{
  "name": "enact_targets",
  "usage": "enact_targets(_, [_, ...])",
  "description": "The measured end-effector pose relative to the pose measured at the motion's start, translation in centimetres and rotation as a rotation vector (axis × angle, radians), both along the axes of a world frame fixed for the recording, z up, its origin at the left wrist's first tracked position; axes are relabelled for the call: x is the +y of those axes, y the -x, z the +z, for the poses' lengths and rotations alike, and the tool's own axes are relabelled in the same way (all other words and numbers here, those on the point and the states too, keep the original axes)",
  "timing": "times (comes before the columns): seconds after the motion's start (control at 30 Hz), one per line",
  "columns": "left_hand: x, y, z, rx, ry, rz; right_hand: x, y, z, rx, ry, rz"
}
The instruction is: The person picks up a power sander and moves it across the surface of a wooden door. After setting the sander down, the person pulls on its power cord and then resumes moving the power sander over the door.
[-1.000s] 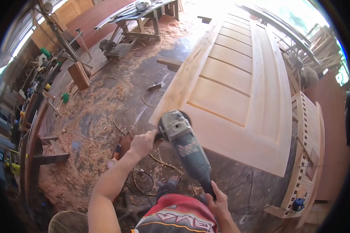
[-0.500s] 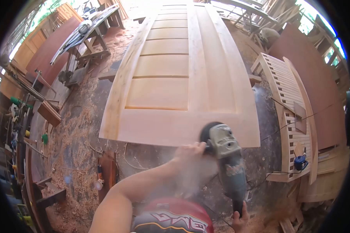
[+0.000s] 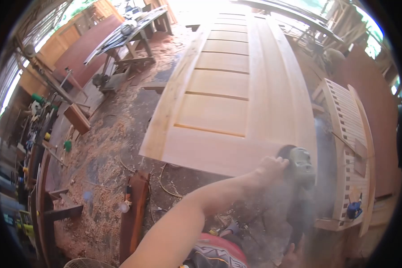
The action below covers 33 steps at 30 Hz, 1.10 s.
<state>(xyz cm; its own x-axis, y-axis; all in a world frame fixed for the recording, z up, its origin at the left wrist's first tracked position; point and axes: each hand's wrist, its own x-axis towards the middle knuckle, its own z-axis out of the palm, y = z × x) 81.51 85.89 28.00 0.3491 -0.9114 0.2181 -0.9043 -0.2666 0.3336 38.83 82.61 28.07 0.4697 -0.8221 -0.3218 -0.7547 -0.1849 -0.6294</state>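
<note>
— Pale raw timber, that's the panelled door lying flat across the middle of my view. My left hand is closed round the side handle of the angle grinder, whose head sits at the door's near right corner, on the bottom rail.

— And your right hand?

— Barely a sliver at the bottom edge, behind a cloud of dust. It seems to be at the tail of the grinder, but I can't tell how it grips.

— What worries you?

— The disc is right at the corner. If it tips over the edge it could gouge the rail or kick sideways, I'd judge. The dust hides the contact line, so I'd be steering half blind. A cable loops on the floor under the door's near end; it could snag.

— The room?

— A dark floor thick with wood shavings. A slatted frame leans to the right of the door, just beside the grinder. A workbench with tools stands far left, and a reddish board stands near my left arm.
</note>
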Motion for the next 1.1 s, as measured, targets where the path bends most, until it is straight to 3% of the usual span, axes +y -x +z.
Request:
enact_targets(0.07, [5.1, -4.1, 0.6, 0.065, -0.024, 0.106, 3.7, -7.8, 4.5, 0.066, 0.198, 0.084])
enact_targets(0.13, [11.0, -8.8, -1.2, 0.063, -0.064, 0.206, 4.4, -11.1, 0.2, -0.239, 0.086, 0.238])
enact_targets(0.27, [26.6, -16.7, -2.6, 0.078, 0.011, 0.345, 9.9, -22.3, 1.5, -0.398, -0.102, 0.454])
enact_targets(0.3, [29.9, -18.2, -1.3, 0.176, -0.107, 0.436, 11.6, -24.9, 1.7, -0.442, -0.083, 0.533])
enact_targets(0.33, [33.1, -18.7, 0.8, 0.231, -0.056, 0.489, 13.1, -27.2, 2.5, -0.390, -0.147, 0.583])
enact_targets(0.37, [35.6, -19.3, 2.5, 0.228, -0.295, 0.626, 14.5, -29.1, 3.1, -0.339, -0.210, 0.626])
enact_targets(0.47, [41.9, -21.4, 2.4, 0.181, -0.418, 0.744, 18.0, -32.7, 2.9, -0.351, -0.242, 0.749])
enact_targets(0.57, [44.2, -22.2, 1.7, 0.112, -0.321, 0.650, 18.9, -33.8, 3.5, -0.243, -0.286, 0.785])
enact_targets(0.63, [42.9, -21.7, 2.0, 0.119, -0.335, 0.618, 18.6, -33.1, 3.9, -0.170, -0.360, 0.756])
enact_targets(0.73, [37.6, -19.5, 2.3, 0.178, -0.374, 0.577, 16.0, -28.7, 2.7, -0.283, -0.202, 0.678])
enact_targets(0.97, [19.0, -11.1, 3.3, 0.229, -0.353, 0.295, 6.8, -15.0, 1.4, -0.396, -0.027, 0.390])
enact_targets(1.1, [7.9, -6.9, 2.9, 0.200, -0.386, 0.170, 1.1, -7.7, 0.6, -0.340, -0.051, 0.209])
